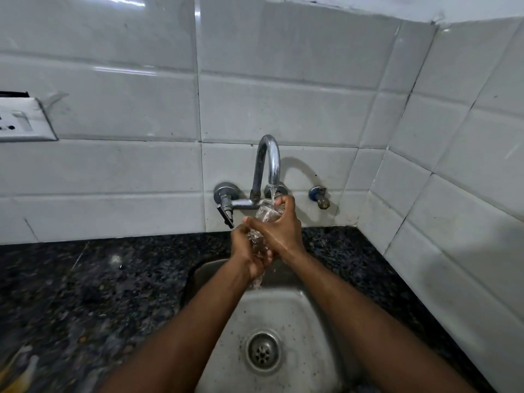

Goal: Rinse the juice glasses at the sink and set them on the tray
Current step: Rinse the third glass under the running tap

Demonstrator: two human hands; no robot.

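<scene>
A clear juice glass (265, 214) is held tilted under the running chrome tap (268, 163), above the steel sink (295, 316). My right hand (279, 226) wraps round the glass near its rim, thumb across the front. My left hand (249, 255) grips its lower end from below. Water pours from the spout into the glass and runs off past my left hand into the basin. No tray is in view.
Dark speckled granite counter (85, 293) surrounds the sink. White tiled walls meet in a corner at the right. A socket plate (22, 120) sits on the left wall. A small valve (320, 197) juts out right of the tap. Blurred yellow object (17, 373) at bottom left.
</scene>
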